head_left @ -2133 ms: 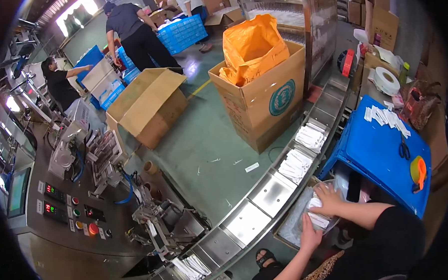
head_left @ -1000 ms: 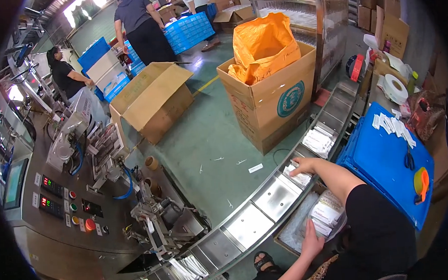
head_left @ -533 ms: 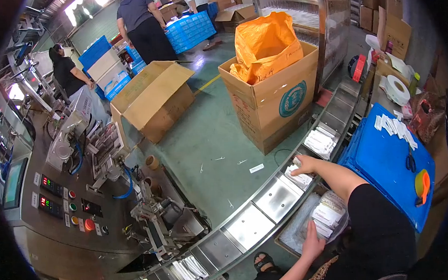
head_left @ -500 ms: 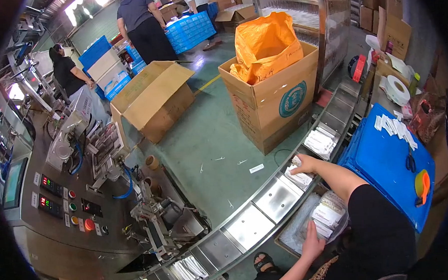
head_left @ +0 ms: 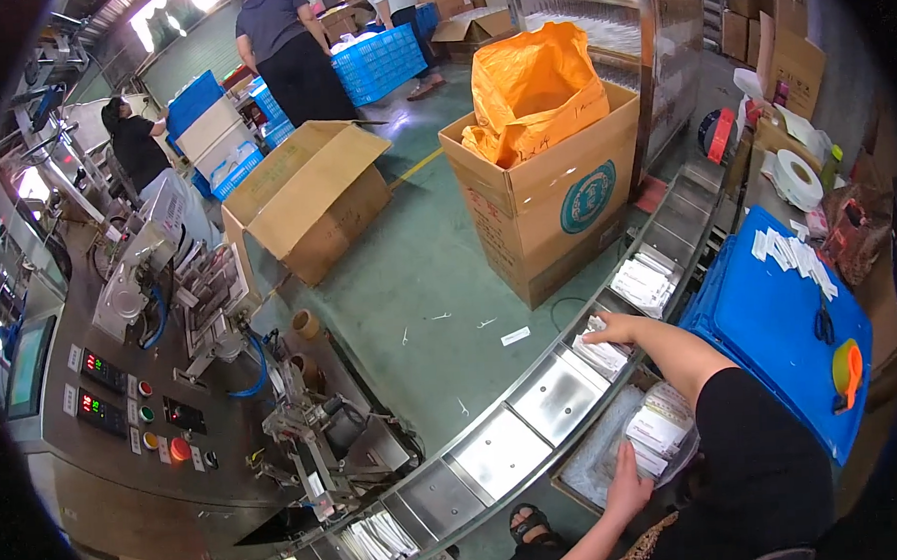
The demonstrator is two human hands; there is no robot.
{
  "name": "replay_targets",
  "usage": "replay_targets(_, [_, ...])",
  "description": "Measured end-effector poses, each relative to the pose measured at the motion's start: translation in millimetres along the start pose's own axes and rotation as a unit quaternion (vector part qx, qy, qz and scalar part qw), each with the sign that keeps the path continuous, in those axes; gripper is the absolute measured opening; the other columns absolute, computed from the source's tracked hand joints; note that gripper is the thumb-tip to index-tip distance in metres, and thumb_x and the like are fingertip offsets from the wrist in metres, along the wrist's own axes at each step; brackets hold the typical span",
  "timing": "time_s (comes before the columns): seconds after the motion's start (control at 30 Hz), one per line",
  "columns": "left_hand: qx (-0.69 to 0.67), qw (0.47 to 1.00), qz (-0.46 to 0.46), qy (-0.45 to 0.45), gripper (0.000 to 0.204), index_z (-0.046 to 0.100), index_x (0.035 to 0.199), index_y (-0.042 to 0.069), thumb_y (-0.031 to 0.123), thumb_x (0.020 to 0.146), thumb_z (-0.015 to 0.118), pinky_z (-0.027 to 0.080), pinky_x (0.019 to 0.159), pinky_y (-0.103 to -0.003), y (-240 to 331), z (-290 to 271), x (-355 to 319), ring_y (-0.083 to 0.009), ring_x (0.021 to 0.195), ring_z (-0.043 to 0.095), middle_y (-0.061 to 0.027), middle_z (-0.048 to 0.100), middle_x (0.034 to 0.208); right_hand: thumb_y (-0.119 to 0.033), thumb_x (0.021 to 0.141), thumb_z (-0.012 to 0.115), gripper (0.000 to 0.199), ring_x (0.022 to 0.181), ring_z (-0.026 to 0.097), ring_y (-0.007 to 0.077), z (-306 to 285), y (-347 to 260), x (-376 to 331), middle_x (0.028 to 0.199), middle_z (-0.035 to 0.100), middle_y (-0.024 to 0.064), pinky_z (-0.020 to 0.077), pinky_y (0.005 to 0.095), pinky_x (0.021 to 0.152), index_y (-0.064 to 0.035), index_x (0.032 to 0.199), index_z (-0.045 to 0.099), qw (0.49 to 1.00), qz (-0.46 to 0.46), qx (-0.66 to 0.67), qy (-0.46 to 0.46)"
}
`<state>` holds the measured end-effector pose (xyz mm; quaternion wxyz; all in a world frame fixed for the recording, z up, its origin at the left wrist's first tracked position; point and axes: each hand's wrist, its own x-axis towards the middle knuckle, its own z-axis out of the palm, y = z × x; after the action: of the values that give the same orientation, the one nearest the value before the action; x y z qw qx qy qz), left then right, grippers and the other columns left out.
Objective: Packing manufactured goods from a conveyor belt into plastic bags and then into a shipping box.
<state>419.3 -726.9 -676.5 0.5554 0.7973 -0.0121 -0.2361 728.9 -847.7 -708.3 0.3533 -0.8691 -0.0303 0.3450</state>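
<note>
My right hand (head_left: 614, 329) reaches over the curved metal conveyor (head_left: 551, 396), its thumb and fingers closed around a stack of slim white packets (head_left: 600, 356) in one compartment. Below the belt, a lined box (head_left: 585, 471) holds more white packets (head_left: 661, 423), piled in rows. Against the near side of that pile rests my left hand (head_left: 630, 489), fingers stretched out and touching the packets. Another batch of white packets (head_left: 645, 279) fills the compartment beyond my right hand.
Packets (head_left: 378, 541) lie in a nearer compartment. On the right, a blue lid (head_left: 770, 316) carries scissors (head_left: 822, 326), a tape roll (head_left: 845, 368) and loose strips. A machine (head_left: 123, 394) stands left; cartons (head_left: 310, 211) (head_left: 536, 216) stand across the belt. Several people are farther back.
My right hand's fingers have shifted slightly on the packets, which now sit lower in the compartment. My left hand stays put. At the far left, a person's arm has risen towards the crates.
</note>
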Motion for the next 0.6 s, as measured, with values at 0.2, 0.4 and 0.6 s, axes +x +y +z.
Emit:
replay_targets(0.2, [0.016, 0.999, 0.031, 0.017, 0.08, 0.011, 0.139, -0.004, 0.016, 0.073, 0.053, 0.028, 0.103, -0.033, -7, 4, 1, -0.0337, 0.134, 0.019, -0.0246, 0.015, 0.144, -0.065, 0.062, 0.066, 0.108, 0.125, 0.038, 0.0307, 1, -4, -1, 0.135, 0.037, 0.0219, 0.0308, 0.0366, 0.102, -0.0017, 0.138, 0.024, 0.997, 0.001, -0.066, -0.044])
replay_targets(0.4, [0.037, 0.998, 0.035, 0.025, 0.077, 0.013, 0.139, -0.002, 0.014, 0.074, 0.053, 0.034, 0.1, -0.036, -7, 8, 1, -0.0341, 0.131, 0.025, -0.0217, 0.014, 0.145, -0.056, 0.06, 0.074, 0.11, 0.126, 0.036, 0.0289, 0, -2, -3, 0.135, 0.038, 0.0195, 0.0298, 0.0369, 0.102, -0.0025, 0.14, 0.019, 0.997, -0.012, 0.024, -0.072])
replay_targets(0.6, [0.016, 1.0, 0.015, 0.014, 0.079, 0.012, 0.14, 0.0, 0.015, 0.074, 0.055, 0.035, 0.099, -0.035, -6, 5, 1, -0.0341, 0.131, 0.025, -0.0222, 0.014, 0.145, -0.046, 0.061, 0.077, 0.11, 0.125, 0.037, 0.0252, 2, -40, -37, 0.135, 0.038, 0.0154, 0.0292, 0.0345, 0.102, -0.0028, 0.141, 0.015, 0.986, 0.026, 0.11, -0.121])
